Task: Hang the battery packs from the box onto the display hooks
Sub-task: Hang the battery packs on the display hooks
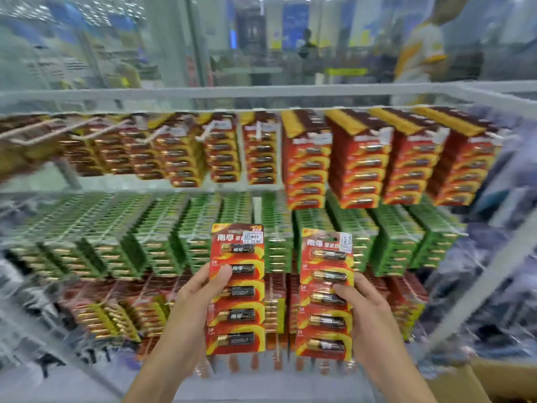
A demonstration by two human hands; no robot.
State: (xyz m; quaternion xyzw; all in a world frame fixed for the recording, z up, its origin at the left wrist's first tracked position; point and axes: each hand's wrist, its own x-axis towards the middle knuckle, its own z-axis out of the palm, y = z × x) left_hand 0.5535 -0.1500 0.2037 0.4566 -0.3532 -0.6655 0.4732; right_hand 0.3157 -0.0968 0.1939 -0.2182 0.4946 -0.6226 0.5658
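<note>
My left hand (190,301) grips a red and yellow battery pack (236,289) by its left edge, thumb on the front, held upright. My right hand (366,312) holds a second red battery pack (325,295) upright by its right edge. Both packs carry a white price sticker at the top and hang in front of the display rack. A corner of the cardboard box (476,382) shows at the bottom right. Bare white display hooks (43,132) stick out at the top left of the rack.
The white wire rack (261,94) carries a top row of red battery packs (360,158), a middle row of green packs (151,237) and a lower row of red packs (116,312). A person in a yellow and white shirt (421,50) stands behind the rack.
</note>
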